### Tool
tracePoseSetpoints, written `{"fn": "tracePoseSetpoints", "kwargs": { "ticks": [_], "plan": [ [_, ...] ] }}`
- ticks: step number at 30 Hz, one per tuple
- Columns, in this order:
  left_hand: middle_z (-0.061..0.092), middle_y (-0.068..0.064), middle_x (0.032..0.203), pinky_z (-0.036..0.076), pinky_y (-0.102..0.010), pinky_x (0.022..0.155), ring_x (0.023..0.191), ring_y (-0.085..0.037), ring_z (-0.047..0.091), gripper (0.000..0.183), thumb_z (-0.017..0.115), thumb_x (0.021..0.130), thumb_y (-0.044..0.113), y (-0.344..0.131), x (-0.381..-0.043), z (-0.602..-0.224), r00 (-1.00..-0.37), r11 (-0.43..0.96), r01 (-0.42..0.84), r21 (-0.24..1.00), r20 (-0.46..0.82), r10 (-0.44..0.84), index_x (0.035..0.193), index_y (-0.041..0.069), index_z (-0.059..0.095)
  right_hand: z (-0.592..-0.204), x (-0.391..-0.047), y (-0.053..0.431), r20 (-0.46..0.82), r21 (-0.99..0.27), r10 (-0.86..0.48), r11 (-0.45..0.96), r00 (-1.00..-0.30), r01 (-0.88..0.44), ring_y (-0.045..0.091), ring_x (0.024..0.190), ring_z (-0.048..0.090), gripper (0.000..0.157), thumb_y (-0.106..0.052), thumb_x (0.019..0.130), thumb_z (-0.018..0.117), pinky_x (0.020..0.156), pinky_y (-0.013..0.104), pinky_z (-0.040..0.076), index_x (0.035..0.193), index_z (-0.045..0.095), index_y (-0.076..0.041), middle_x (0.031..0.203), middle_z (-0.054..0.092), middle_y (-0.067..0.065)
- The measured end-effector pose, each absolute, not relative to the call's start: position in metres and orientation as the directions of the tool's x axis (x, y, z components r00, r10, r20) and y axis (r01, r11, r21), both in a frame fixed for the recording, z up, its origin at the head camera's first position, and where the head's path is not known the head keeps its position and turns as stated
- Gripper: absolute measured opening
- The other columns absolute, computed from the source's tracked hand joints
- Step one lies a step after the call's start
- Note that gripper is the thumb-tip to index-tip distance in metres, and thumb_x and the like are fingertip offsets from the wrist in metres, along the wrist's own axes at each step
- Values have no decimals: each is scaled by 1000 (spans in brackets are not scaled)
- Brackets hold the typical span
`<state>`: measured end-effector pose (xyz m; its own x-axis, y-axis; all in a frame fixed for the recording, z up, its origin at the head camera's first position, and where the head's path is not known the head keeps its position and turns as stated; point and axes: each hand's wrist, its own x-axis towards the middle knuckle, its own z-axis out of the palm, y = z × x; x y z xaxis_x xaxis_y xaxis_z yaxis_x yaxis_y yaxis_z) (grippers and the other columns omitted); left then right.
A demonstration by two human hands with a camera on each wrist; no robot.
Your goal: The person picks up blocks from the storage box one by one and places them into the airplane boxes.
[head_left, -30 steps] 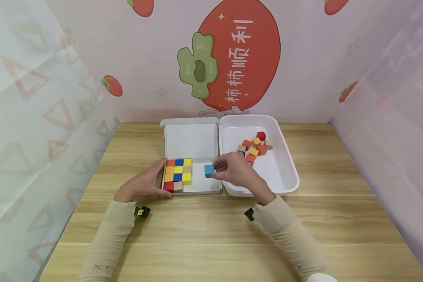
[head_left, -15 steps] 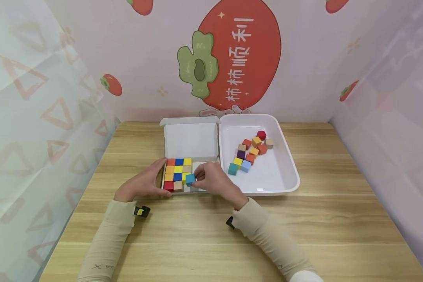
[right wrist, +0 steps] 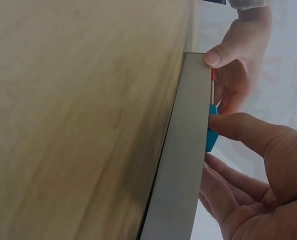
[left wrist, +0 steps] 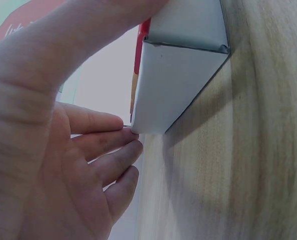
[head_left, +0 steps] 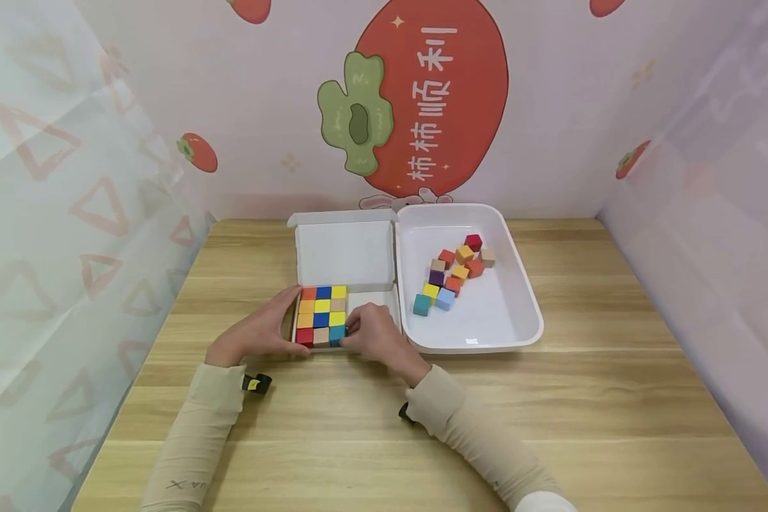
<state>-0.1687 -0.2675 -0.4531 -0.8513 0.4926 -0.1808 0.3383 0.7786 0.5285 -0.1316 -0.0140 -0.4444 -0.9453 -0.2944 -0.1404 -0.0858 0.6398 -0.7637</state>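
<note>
A white cardboard box (head_left: pixel 371 301) lies with its lid (head_left: pixel 345 252) folded back. Rows of coloured cubes (head_left: pixel 322 306) fill its left part. My left hand (head_left: pixel 262 331) spans the box's left end, thumb at the front corner and fingers at the back one; in the left wrist view those fingers (left wrist: pixel 116 162) touch the box wall. With thumb and fingertips, my right hand (head_left: pixel 379 334) pinches a teal cube (head_left: pixel 337 336) in the front row, beside a plain wooden cube (head_left: pixel 321 337). In the right wrist view the teal cube (right wrist: pixel 211 142) sticks up past the box's front wall.
Right of the box stands a white plastic tray (head_left: pixel 505 320), close against it. Several loose cubes lie inside, among them a teal cube (head_left: pixel 422 304) and a light blue cube (head_left: pixel 444 299). Both stand on a wooden table (head_left: pixel 333 441) with a patterned backdrop behind.
My right hand has carried the teal cube leftward from beside the tray and lowered it into the front row of the box. My left hand has stayed at the box's left end.
</note>
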Motion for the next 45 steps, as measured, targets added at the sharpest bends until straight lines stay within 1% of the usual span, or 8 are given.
{"fn": "tracePoseSetpoints", "kwargs": {
  "ticks": [9, 13, 17, 20, 25, 32, 36, 45],
  "plan": [
    [13, -9, 163, 26, -58, 118, 147, -33, 21, 132, 83, 61, 63, -266, -169, -452, -850, 774, 346, 531, -172, 498, 157, 17, 5, -440, -129, -21, -195, -749, -231, 663, -953, -7, 11, 80, 64, 32, -21, 78, 81, 72, 24, 58, 104, 73, -4, 95, 73, 5],
    [15, -7, 163, 27, -57, 118, 146, -32, 23, 131, 83, 60, 63, -265, -167, -454, -852, 772, 333, 542, -177, 492, 157, 19, 7, -437, -124, -16, -166, -721, -254, 691, -953, -58, 14, 88, 65, 37, -23, 80, 79, 78, 28, 58, 110, 71, -3, 102, 73, 7],
    [16, -6, 162, 29, -57, 117, 145, -31, 25, 131, 84, 58, 64, -265, -165, -455, -858, 779, 316, 542, -187, 479, 156, 20, 8, -425, -118, -7, -101, -725, -305, 675, -947, -140, 18, 98, 68, 40, -21, 83, 76, 84, 30, 59, 118, 67, -2, 111, 71, 10],
    [16, -7, 162, 29, -58, 117, 145, -32, 25, 131, 84, 59, 63, -266, -164, -455, -858, 783, 317, 535, -191, 477, 156, 19, 8, -412, -115, 6, -52, -733, -327, 654, -944, -186, 20, 100, 68, 38, -20, 85, 74, 85, 30, 59, 119, 66, -4, 113, 70, 10],
    [15, -6, 163, 29, -57, 117, 146, -31, 24, 130, 84, 60, 62, -266, -165, -454, -858, 784, 322, 531, -187, 479, 156, 20, 7, -393, -115, 36, 18, -715, -289, 666, -957, -214, 20, 100, 69, 35, -20, 85, 74, 84, 30, 59, 118, 66, -9, 111, 71, 6],
    [15, -8, 162, 28, -58, 117, 146, -32, 24, 132, 84, 59, 62, -265, -166, -455, -856, 780, 329, 532, -181, 484, 156, 17, 8, -384, -122, 88, 57, -678, -228, 705, -972, -206, 23, 98, 70, 33, -17, 83, 75, 85, 35, 60, 114, 68, -6, 108, 72, 9],
    [15, -9, 162, 27, -58, 117, 146, -34, 24, 132, 84, 60, 63, -266, -166, -454, -855, 782, 335, 526, -179, 486, 156, 16, 7, -389, -127, 110, 47, -659, -193, 732, -980, -175, 23, 94, 70, 33, -15, 82, 76, 86, 37, 59, 112, 69, -3, 105, 72, 12],
    [15, -9, 162, 28, -58, 117, 146, -33, 24, 132, 83, 59, 63, -266, -166, -451, -854, 780, 340, 525, -174, 490, 156, 16, 7, -416, -139, 130, -77, -651, -117, 758, -990, -39, 21, 90, 66, 33, -14, 82, 76, 88, 39, 59, 112, 69, -2, 103, 71, 11]
  ]
}}
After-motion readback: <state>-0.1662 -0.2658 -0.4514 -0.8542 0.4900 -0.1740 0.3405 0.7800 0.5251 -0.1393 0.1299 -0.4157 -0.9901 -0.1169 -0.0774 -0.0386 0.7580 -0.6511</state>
